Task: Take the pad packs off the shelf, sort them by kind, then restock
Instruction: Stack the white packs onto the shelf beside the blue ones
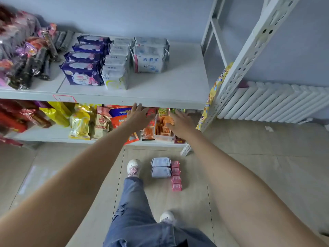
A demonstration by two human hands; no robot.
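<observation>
On the white shelf [178, 82] stand three rows of pad packs: dark purple packs [82, 72] at the left, white packs with yellow print [115, 75] in the middle, and larger white ABC packs [149, 59] to the right. On the floor lie two grey-blue packs [161, 168] with a row of small pink packs [176, 177] beside them. My left hand [139, 114] and my right hand [181, 122] are stretched out below the shelf's front edge, fingers straight, holding nothing.
Snack bags [80, 122] and an orange-filled clear box [163, 129] fill the lower shelf. Dark snack packs [35, 63] crowd the upper shelf's left. A white perforated upright [249, 56] and a radiator [276, 102] stand at the right. My feet are on the tiled floor.
</observation>
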